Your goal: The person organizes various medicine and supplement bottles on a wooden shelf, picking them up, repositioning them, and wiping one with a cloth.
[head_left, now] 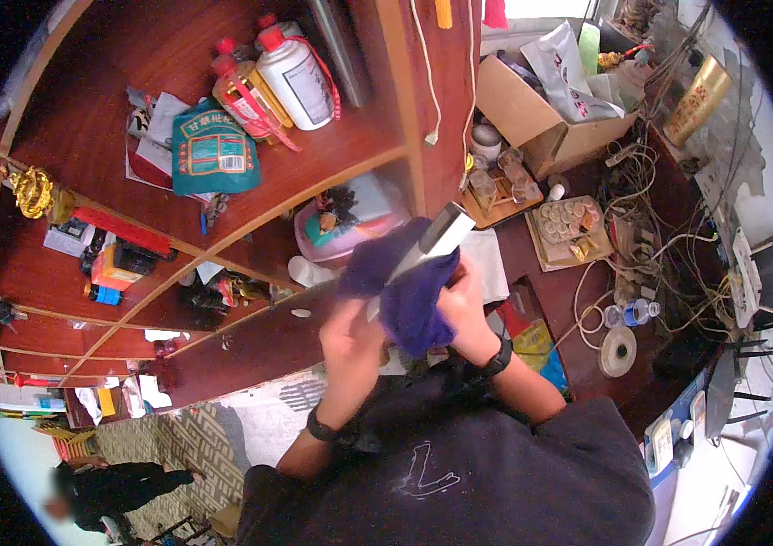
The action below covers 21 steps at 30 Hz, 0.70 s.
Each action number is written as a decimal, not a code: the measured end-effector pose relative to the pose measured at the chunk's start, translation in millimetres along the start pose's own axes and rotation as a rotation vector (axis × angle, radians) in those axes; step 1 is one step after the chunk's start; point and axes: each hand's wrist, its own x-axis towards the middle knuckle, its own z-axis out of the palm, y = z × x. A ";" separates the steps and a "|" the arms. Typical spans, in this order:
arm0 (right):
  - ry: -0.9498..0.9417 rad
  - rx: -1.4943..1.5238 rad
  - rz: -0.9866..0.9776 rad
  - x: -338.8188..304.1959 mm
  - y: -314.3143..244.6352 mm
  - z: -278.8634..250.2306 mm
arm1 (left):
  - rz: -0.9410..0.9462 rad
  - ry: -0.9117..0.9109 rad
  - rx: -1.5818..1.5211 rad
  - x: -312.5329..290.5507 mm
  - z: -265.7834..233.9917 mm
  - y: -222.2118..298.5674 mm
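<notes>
In front of my chest, a dark purple cloth (418, 314) is wrapped around a long, narrow white box (446, 232). The box is tilted, its far end sticking up out of the cloth toward the upper right. My left hand (352, 341), slightly smeared by motion, closes around the lower end of the box and the cloth beside it. On the other side, my right hand (467, 314) is closed on the cloth, pressing it against the box. Cloth hides part of the fingers of both hands.
Wooden shelving at left holds a white bottle (297, 82), a green packet (215, 150) and a pink basin (350, 223). On the right, a cardboard box (555, 136), a tray of small cups (569, 227) and tangled cables crowd the desk. Another person (122, 491) is at lower left.
</notes>
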 end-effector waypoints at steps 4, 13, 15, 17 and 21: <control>0.091 -0.090 -0.138 1.5 -11.7 -8.9 | 0.006 -0.056 -0.049 -5.7 8.0 9.9; 0.096 -0.302 -0.295 4.7 2.1 -38.5 | 0.000 -0.045 -0.101 -12.6 23.6 14.7; 0.073 -0.542 -0.424 7.0 -0.8 -46.4 | -0.016 -0.023 -0.135 -14.5 29.0 18.7; 0.126 -0.350 -0.401 11.1 8.6 -46.3 | -0.017 -0.007 -0.160 -16.0 29.2 16.2; 0.226 -1.431 -0.735 11.2 -27.5 -57.3 | -0.080 0.054 -0.277 -20.0 24.0 3.8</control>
